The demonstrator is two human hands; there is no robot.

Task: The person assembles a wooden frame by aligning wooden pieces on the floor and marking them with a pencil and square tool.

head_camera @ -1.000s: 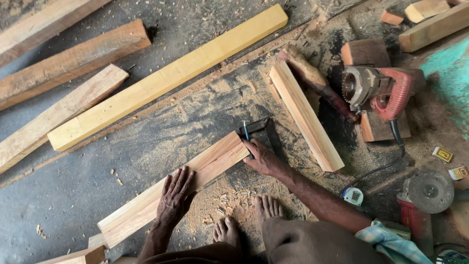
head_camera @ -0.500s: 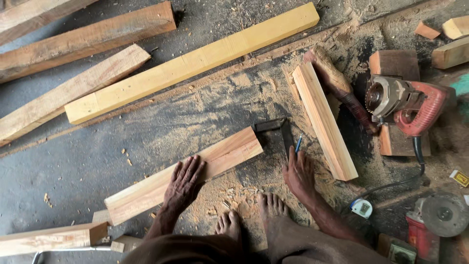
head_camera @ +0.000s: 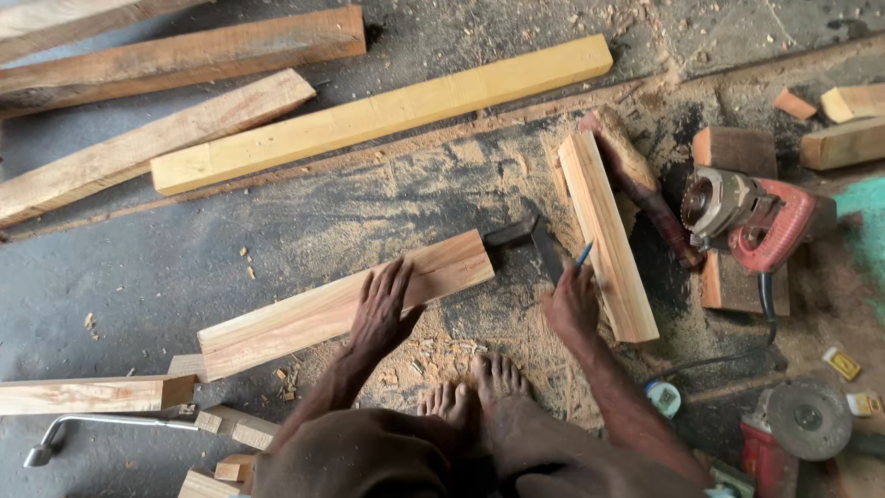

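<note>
Head view: pale, reddish-streaked plank (head_camera: 341, 304) lies flat; left hand (head_camera: 383, 309) presses it.

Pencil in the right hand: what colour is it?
Blue; the pencil shows in the head view, above the right hand.

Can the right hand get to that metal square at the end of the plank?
Probably yes. The right hand, holding a blue pencil, is just beside the metal square lying on the sawdust, and nothing lies between them.

Left hand (head_camera: 385, 309) flat on pale plank (head_camera: 346, 304) | right hand (head_camera: 572, 304) holds blue pencil (head_camera: 584, 254), probably | try square (head_camera: 530, 242) at plank end | red circular saw (head_camera: 751, 221) nearby
</note>
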